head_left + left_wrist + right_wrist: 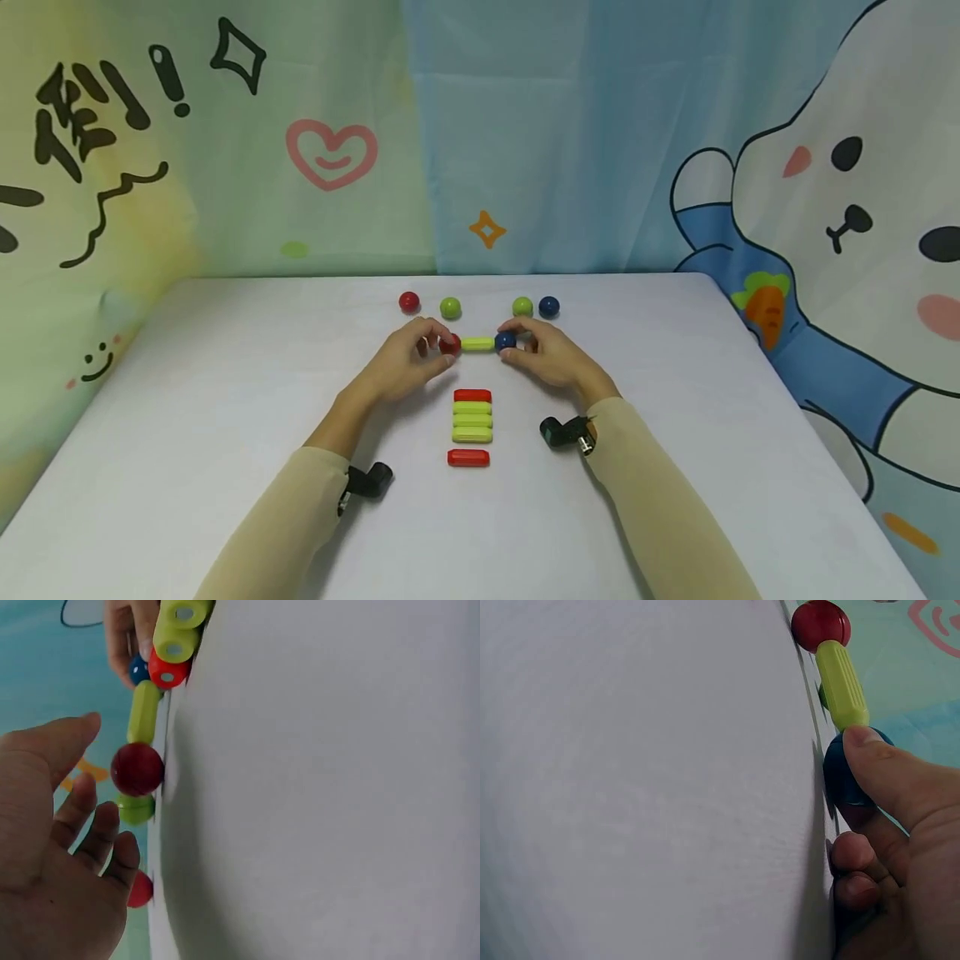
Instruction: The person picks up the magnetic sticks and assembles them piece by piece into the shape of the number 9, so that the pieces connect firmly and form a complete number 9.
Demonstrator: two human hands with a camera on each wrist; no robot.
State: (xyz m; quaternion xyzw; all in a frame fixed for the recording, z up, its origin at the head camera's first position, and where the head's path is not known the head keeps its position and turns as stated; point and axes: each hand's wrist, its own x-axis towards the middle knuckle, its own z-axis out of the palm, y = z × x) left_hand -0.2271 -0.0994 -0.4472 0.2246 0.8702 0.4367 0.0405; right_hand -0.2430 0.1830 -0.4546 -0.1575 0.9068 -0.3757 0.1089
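Mid-frame, a stick (477, 343) is apparently being joined: the blue ball (506, 340) is pinched by the right hand (553, 354), the red ball (137, 769) neighboured by the loosely spread left hand (401, 362); steady alignment seems needed.

Your head cam looks forward-down from farther off over the surface (225, 400); wrist cams (371, 481) sit close, tipped sideways (both share the red ball (137, 769), yellow-green rod (844, 686), blue ball (841, 776)).

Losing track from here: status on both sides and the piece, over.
Right grip pinches blue ball. Left grip open beside red ball. Yellow-green rod bridges both balls. Four loose balls behind, nothing visibly blocking.
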